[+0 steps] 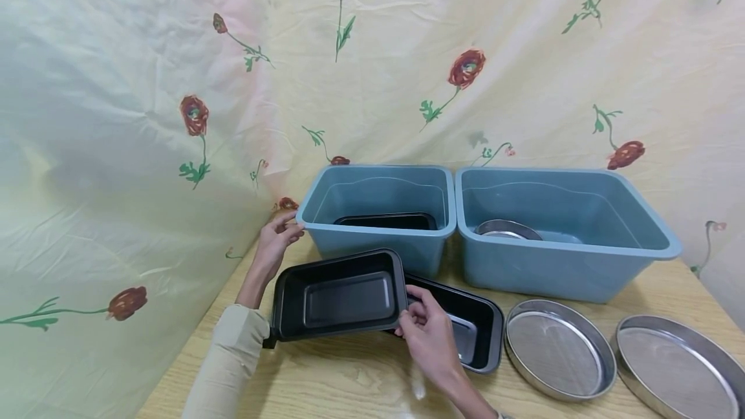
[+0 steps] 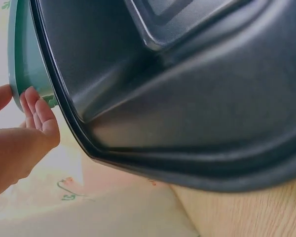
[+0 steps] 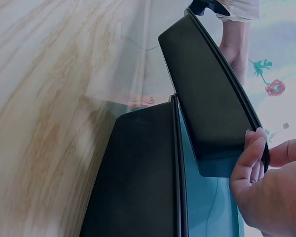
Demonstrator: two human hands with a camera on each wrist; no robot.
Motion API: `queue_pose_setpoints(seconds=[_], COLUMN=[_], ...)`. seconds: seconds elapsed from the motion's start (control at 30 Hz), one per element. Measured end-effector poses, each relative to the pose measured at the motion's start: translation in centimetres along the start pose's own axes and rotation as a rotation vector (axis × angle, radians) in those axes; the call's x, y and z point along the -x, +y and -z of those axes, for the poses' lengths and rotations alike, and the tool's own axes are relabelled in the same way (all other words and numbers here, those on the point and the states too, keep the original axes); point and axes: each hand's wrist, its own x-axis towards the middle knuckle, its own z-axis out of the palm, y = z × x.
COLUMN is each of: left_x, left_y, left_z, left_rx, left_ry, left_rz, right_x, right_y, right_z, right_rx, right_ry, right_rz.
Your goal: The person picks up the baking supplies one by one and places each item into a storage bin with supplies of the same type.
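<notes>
Head view shows both your hands at work, each pinching an edge. Your right grip [image 1: 431, 328] has its thumb and fingers closed on the right end of a black loaf pan [image 1: 349, 302]. That pan hangs to the left of the right grip, tilted with its hollow towards you, and its far end comes close to your left forearm. Your left grip [image 1: 279, 238] is farther forward, pinching the rim of the left blue tub [image 1: 378, 246] at its near left corner; the left wrist view shows the thumb on one side of that rim and the fingers on the other.

Just beyond the right grip and out to its right, a second loaf pan [image 1: 477, 328] sits on the bench [image 1: 337, 374]. The raised pan overlaps it in your view, and you cannot tell whether the two touch. To the right of the left grip, inside the left tub, lies a third black pan [image 1: 387, 220]. Ahead and right of your right grip is the right blue tub [image 1: 541, 270], with a small round metal pan [image 1: 509, 230] inside. Farther right of that grip, a round pan [image 1: 559, 354] and a larger round pan [image 1: 675, 367] lie side by side.
</notes>
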Motion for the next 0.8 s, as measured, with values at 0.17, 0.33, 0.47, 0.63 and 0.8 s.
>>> queue_pose_setpoints(seconds=[0.17,0.33,0.47,0.63,0.8], left_x=[0.0,-0.1,-0.2,-0.2,-0.1], left_y=[-0.2,-0.3,-0.4,-0.5,-0.5], left_z=[0.0,0.0,0.0,0.0,0.1], left_rx=[0.004,0.02,0.032,0.031,0.022], left_ry=[-0.004,-0.005,0.006,0.005,0.004], left_rz=[-0.013,-0.013,-0.011,-0.014,-0.019], right_x=[0.1,0.1,0.0,-0.1,0.0], right_y=[-0.1,0.0,0.0,0.0,-0.1], right_z=[0.2,0.5,0.8,1.1,1.3], right_rx=[0.006,-0.008,-0.023,-0.061,-0.082], right_ry=[0.009,0.026,0.035,0.037,0.041], right_rz=[0.008,-0.003,-0.016,0.001,0.003])
